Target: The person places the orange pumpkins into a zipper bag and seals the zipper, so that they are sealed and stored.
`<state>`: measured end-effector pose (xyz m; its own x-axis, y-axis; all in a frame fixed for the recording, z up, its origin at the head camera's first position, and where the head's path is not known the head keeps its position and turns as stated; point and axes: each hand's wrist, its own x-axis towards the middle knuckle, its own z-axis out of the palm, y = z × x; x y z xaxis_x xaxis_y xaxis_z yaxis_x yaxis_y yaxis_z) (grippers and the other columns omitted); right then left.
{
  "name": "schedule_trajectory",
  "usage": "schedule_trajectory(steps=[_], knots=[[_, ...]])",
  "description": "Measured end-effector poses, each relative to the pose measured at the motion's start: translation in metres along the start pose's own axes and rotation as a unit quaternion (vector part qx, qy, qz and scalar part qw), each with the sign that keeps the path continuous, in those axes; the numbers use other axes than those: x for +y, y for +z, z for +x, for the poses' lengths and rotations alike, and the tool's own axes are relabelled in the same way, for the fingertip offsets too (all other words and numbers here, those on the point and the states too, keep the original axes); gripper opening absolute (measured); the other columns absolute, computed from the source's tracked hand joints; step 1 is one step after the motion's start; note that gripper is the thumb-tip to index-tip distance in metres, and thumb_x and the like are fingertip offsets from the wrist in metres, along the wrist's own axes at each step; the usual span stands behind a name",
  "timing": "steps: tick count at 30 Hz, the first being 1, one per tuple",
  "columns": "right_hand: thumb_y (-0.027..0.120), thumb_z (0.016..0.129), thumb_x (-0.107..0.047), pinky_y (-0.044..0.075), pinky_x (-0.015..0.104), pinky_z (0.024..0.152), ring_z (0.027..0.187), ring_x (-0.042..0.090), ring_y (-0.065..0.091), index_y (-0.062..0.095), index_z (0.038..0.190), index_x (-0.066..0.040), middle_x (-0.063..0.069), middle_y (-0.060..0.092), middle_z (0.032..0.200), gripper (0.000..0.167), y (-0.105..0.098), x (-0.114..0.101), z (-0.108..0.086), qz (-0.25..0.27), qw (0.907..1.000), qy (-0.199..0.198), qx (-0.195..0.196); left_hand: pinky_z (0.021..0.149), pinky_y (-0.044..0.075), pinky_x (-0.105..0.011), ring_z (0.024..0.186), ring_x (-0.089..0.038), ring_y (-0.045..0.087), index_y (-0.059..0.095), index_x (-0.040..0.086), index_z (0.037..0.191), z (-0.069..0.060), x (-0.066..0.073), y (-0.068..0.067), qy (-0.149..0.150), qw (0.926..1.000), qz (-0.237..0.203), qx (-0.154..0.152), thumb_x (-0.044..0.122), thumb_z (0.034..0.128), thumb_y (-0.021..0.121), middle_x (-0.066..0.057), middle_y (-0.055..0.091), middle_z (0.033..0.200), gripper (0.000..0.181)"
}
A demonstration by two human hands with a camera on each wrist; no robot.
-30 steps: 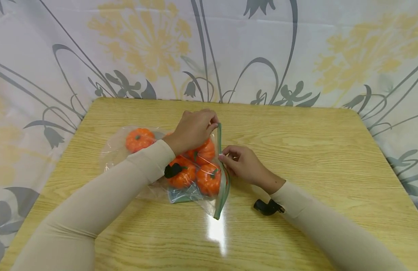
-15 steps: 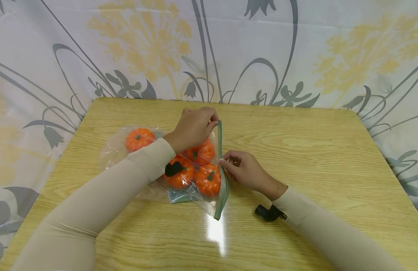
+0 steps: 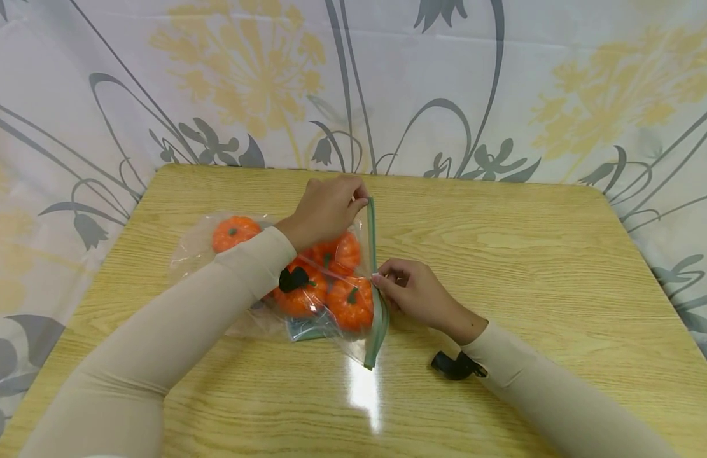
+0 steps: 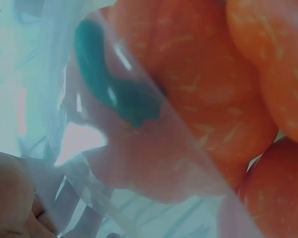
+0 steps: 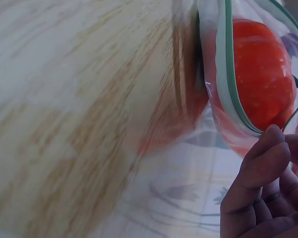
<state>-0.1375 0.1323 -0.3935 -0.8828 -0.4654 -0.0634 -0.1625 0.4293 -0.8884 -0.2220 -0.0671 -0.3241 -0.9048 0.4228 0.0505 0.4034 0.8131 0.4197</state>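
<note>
A clear zip bag (image 3: 195, 251) with a green-edged mouth lies on its side, holding several orange toy pumpkins (image 3: 352, 304) with green stems. At the mouth's far end, my left hand (image 3: 329, 207) pinches the corner between thumb and fingers. My right hand (image 3: 416, 292) pinches the green strip about midway along it, at a small whitish spot. Nearer to me the two strips stand apart, and the right wrist view shows a pumpkin (image 5: 263, 74) through that gap. Plastic and pumpkins fill most of the left wrist view, and my left forearm hides part of the bag.
A bluish, green-edged piece (image 3: 307, 329) shows at the bag's near side; I cannot tell whether it is inside or beneath. The wood-grain table (image 3: 531, 242) ends at a patterned cloth (image 3: 387, 83) behind. Black wrist cameras (image 3: 453, 366) hang from both sleeves.
My right hand has slid a little toward me along the green strip. My left hand has drawn the far corner slightly away from me, and the nearby pumpkins have shifted slightly left.
</note>
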Motion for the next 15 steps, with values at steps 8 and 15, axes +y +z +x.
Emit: schedule_trajectory(steps=[8, 15], knots=[[0.060, 0.101, -0.015, 0.043, 0.027, 0.046, 0.046, 0.011, 0.047, 0.068, 0.089, -0.007, 0.003, 0.053, 0.058, 0.016, 0.0010, -0.0002, -0.0036, 0.006, 0.9999, -0.008, -0.001, 0.103, 0.035, -0.055, 0.089, -0.015, 0.064, 0.065, 0.016, 0.108, 0.0031, -0.0018, -0.0015, -0.003, 0.9999, -0.010, 0.006, 0.029, 0.1045, 0.052, 0.003, 0.070, 0.100, 0.019], [0.061, 0.100, -0.016, 0.042, 0.025, 0.046, 0.047, 0.010, 0.047, 0.069, 0.091, -0.006, 0.005, 0.054, 0.061, 0.016, 0.0021, -0.0008, -0.0094, 0.020, 0.9998, 0.002, -0.009, 0.104, 0.036, -0.054, 0.091, -0.016, 0.065, 0.065, 0.017, 0.109, 0.0069, -0.0041, -0.0027, -0.008, 0.9998, -0.011, 0.013, 0.029, 0.1044, 0.052, 0.003, 0.070, 0.104, 0.019]])
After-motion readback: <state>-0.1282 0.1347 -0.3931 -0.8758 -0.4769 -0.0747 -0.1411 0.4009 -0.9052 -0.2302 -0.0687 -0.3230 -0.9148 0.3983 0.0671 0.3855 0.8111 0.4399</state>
